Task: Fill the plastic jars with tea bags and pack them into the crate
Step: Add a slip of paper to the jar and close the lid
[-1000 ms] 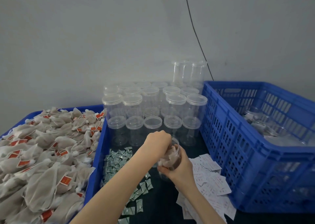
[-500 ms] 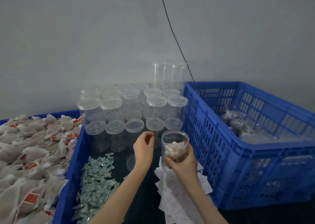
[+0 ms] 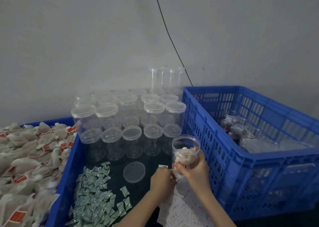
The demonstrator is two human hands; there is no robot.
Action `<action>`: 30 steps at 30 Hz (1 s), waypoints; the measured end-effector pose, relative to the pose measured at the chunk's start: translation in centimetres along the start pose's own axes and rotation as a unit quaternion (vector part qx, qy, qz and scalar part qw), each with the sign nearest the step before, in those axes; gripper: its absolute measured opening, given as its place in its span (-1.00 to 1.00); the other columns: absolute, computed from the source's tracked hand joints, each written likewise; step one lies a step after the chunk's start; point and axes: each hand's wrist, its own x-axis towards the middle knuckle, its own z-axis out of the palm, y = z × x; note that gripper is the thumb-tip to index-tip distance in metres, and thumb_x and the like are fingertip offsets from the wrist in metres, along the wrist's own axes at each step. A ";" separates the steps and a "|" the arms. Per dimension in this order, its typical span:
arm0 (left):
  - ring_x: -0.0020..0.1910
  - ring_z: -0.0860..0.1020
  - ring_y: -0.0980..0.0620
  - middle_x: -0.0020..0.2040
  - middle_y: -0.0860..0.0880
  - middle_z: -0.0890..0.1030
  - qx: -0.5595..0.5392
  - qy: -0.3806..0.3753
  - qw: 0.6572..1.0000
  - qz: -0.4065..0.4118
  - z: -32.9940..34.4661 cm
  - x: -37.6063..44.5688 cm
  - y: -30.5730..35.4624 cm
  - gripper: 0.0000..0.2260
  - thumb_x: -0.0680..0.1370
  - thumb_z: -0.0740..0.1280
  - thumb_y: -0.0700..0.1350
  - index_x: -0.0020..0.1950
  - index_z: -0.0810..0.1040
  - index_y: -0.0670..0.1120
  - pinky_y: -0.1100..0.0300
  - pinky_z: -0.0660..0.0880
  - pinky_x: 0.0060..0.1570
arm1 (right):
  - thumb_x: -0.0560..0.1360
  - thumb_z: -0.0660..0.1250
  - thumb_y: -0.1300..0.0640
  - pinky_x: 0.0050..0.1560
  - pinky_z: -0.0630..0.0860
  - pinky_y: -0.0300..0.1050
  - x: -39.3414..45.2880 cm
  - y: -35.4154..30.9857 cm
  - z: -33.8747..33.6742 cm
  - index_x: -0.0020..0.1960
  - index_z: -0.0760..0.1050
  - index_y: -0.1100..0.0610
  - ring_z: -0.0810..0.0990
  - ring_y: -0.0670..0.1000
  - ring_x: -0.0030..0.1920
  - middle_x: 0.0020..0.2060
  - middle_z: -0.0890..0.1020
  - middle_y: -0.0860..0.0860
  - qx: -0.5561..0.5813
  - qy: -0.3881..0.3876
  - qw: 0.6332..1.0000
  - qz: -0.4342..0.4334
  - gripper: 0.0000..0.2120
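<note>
The blue crate [image 3: 224, 157] stands at the right with filled jars inside. The right hand [image 3: 196, 170] has its grip wrapped round an open jar [image 3: 185, 150] holding tea bags, just left of the crate. The left hand [image 3: 161, 180] seems to pinch a paper slip [image 3: 163, 166]; its grip is unclear. Best to keep the jar upright, add the slip, then fit the loose lid [image 3: 134, 171] squarely.

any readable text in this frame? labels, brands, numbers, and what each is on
None can be read.
Red tags on the tea bags: print too blurred.
Small green sachets: markings too small.
White paper slips under the hands: red and dark print, too blurred.
Plastic jars, loose lid, blue crate: no text visible.
</note>
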 end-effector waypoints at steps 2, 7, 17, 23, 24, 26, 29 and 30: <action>-0.28 0.41 0.13 -0.34 0.13 0.39 -0.017 0.010 1.000 0.002 0.0 0.2 -0.1 -0.90 0.49 0.29 -0.09 -0.19 0.56 -0.04 0.32 0.25 -0.43 | 0.24 0.65 0.22 -0.04 0.45 -0.53 0.0 0.2 -0.2 0.16 0.37 -0.21 0.55 -0.42 0.03 0.07 0.58 -0.22 0.004 -0.009 1.000 0.004 -0.31; -0.32 0.47 0.12 -0.23 0.08 0.51 -0.035 -0.041 0.998 0.009 0.1 0.0 0.6 -0.83 0.41 0.30 0.04 -0.17 0.51 -0.06 0.24 0.39 -0.37 | 0.25 0.65 0.21 -0.03 0.44 -0.53 -0.1 0.2 -0.3 0.16 0.37 -0.20 0.54 -0.41 0.04 0.08 0.58 -0.21 -0.002 -0.011 1.000 0.005 -0.32; -0.48 0.37 0.21 -0.52 0.17 0.46 -0.196 -0.008 0.979 -0.051 -0.2 -0.1 0.6 -0.66 0.43 0.28 -0.16 -0.49 0.42 0.19 0.33 0.23 -0.47 | 0.26 0.64 0.24 -0.04 0.45 -0.51 -0.4 -0.1 -0.3 0.11 0.38 -0.21 0.54 -0.42 0.04 0.03 0.59 -0.20 -0.008 -0.028 1.000 0.002 -0.36; -0.34 0.48 0.11 -0.39 0.04 0.55 -0.352 0.082 0.928 -0.096 -2.8 0.3 0.4 -0.76 0.55 0.26 -0.20 -0.31 0.55 -0.06 0.26 0.38 -0.30 | 0.26 0.65 0.17 -0.06 0.52 -0.40 -0.3 0.3 -0.1 0.17 0.39 -0.20 0.60 -0.32 0.03 0.02 0.64 -0.17 0.003 -0.041 0.999 0.013 -0.35; -0.28 0.50 0.07 -0.32 0.00 0.58 -0.363 0.109 0.919 -0.111 -3.6 0.5 0.4 -0.78 0.58 0.24 -0.19 -0.24 0.57 -0.10 0.20 0.40 -0.24 | 0.25 0.65 0.15 -0.03 0.53 -0.36 -0.3 0.3 -0.1 0.16 0.39 -0.22 0.60 -0.29 0.04 0.01 0.64 -0.18 -0.001 -0.040 0.999 0.012 -0.35; -0.17 0.53 0.02 -0.16 -0.06 0.61 -0.384 0.154 0.899 -0.144 -5.8 1.0 0.4 -0.83 0.62 0.21 -0.18 -0.06 0.58 -0.13 0.14 0.43 -0.14 | 0.23 0.66 0.13 0.06 0.53 -0.27 -0.2 0.3 0.1 0.16 0.38 -0.23 0.60 -0.24 0.07 0.04 0.63 -0.17 -0.005 -0.041 0.999 0.015 -0.33; -0.09 0.57 -0.02 -0.08 -0.05 0.62 -0.442 0.176 0.871 -0.126 -9.5 1.4 0.9 -0.87 0.62 0.21 -0.19 0.03 0.55 -0.10 0.05 0.50 -0.02 | 0.21 0.67 0.08 0.12 0.52 -0.25 -0.2 0.3 0.4 0.23 0.36 -0.21 0.58 -0.20 0.12 0.11 0.59 -0.16 -0.006 -0.045 0.999 0.019 -0.26; -0.08 0.58 -0.01 -0.08 -0.03 0.62 -0.453 0.175 0.867 -0.112 -10.8 1.4 1.2 -0.90 0.61 0.23 -0.19 0.02 0.53 -0.07 0.04 0.52 0.00 | 0.20 0.68 0.07 0.12 0.50 -0.28 -0.2 0.3 0.5 0.24 0.35 -0.20 0.57 -0.21 0.14 0.12 0.58 -0.18 -0.008 -0.047 0.999 0.020 -0.24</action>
